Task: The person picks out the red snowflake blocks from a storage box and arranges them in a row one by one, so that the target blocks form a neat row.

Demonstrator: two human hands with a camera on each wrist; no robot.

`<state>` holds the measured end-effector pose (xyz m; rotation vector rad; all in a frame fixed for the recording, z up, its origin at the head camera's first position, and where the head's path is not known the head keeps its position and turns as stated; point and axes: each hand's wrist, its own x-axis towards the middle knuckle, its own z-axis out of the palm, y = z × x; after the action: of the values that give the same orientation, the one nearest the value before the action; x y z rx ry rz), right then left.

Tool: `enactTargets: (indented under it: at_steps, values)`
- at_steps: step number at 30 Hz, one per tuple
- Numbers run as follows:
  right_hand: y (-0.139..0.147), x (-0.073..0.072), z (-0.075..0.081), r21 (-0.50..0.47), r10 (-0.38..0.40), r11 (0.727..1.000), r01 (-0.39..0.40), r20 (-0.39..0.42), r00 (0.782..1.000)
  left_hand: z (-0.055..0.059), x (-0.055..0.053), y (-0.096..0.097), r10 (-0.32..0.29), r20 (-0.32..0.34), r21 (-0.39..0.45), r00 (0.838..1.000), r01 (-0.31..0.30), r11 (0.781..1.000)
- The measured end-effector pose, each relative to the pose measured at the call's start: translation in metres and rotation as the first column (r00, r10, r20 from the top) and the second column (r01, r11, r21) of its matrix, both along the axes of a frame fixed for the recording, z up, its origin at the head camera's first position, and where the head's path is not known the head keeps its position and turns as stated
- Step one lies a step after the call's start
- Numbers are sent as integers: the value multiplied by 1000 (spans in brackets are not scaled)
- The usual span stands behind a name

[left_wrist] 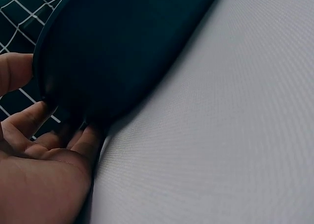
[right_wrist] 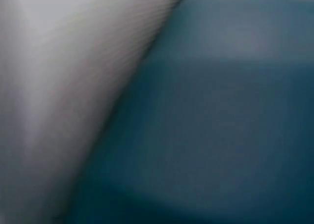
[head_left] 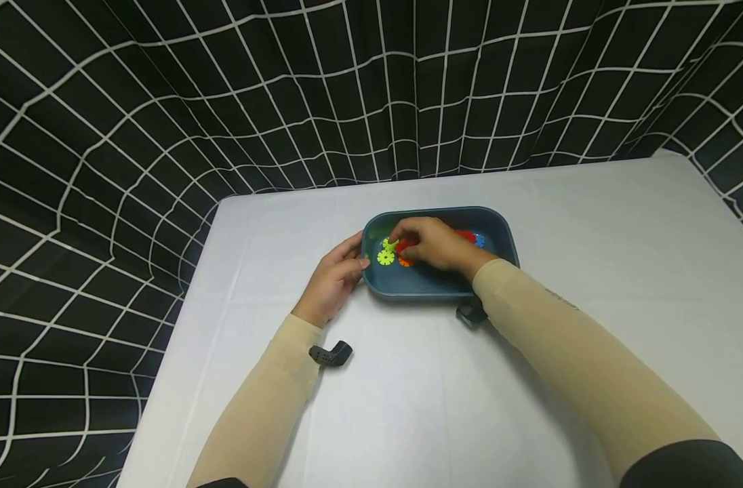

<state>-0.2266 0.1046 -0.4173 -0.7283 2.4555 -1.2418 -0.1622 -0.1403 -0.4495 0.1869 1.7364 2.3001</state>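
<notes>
blue tray (head_left: 432, 296) of notched discs (head_left: 386, 257) on a white worktop (head_left: 402, 393)
left hand (head_left: 331, 278) grips its left end between thumb and fingers, likely steadying it; right hand (head_left: 435, 244) reaches in, fingers half-curled over the discs; whether they pinch one cannot be told

Left arm (head_left: 264, 400) extended forward and angled inward, left hand (head_left: 335, 274) gripping with thumb opposite bent fingers, right arm (head_left: 567, 346) slanting diagonally inward, right hand (head_left: 434, 242) palm down, thumb and forefinger curved, fingertip contact unclear
</notes>
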Motion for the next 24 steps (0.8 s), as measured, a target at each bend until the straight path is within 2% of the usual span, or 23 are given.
enactTargets:
  at_steps: [7,14,19,24]
  values:
    - [4,-1,5,-128,-41,991,49,69,997,0,0,1,-1,-8,8,1000,1,1000]
    - [9,3,12,-192,-59,978,84,130,990,1,1,1,0,-15,6,1000,0,1000]
    - [12,5,18,-260,-92,956,137,177,980,0,0,0,7,-19,-3,1000,-7,1000]
    - [20,5,21,-302,-170,925,229,209,963,-2,1,0,5,-17,-2,1000,-5,1000]
